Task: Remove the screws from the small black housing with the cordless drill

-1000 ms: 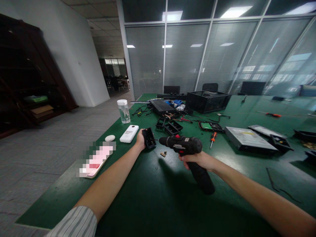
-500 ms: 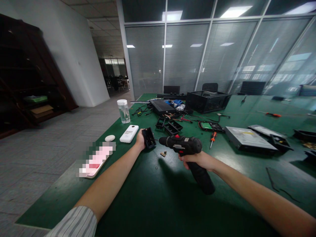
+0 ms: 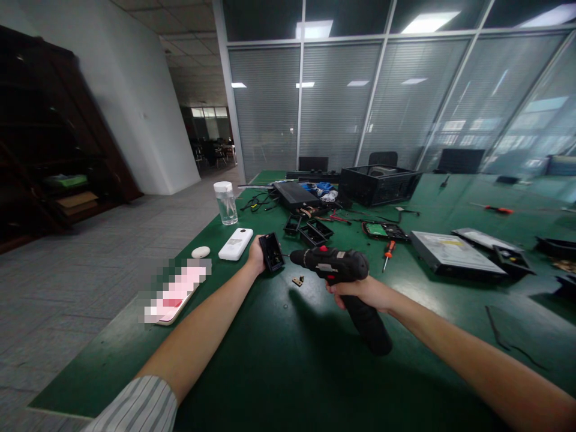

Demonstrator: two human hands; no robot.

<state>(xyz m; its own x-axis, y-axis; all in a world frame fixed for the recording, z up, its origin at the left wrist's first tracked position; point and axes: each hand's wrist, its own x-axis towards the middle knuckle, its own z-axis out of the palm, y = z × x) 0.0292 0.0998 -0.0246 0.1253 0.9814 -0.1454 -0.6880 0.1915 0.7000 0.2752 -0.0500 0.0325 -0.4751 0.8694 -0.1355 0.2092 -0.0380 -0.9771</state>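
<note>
Left hand clasping black box by its left side; right hand gripping drill, barrel lying crosswise, bit pointing left at box's right edge; contact unclear.

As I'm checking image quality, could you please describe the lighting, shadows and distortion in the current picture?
Head view: bright light panels show in the glass partition; glare pales the green table at right; a soft shadow lies below the cordless drill. Head view: the dark cabinet leans, likely lens distortion; pixelation hides much of the smartphone.
</note>
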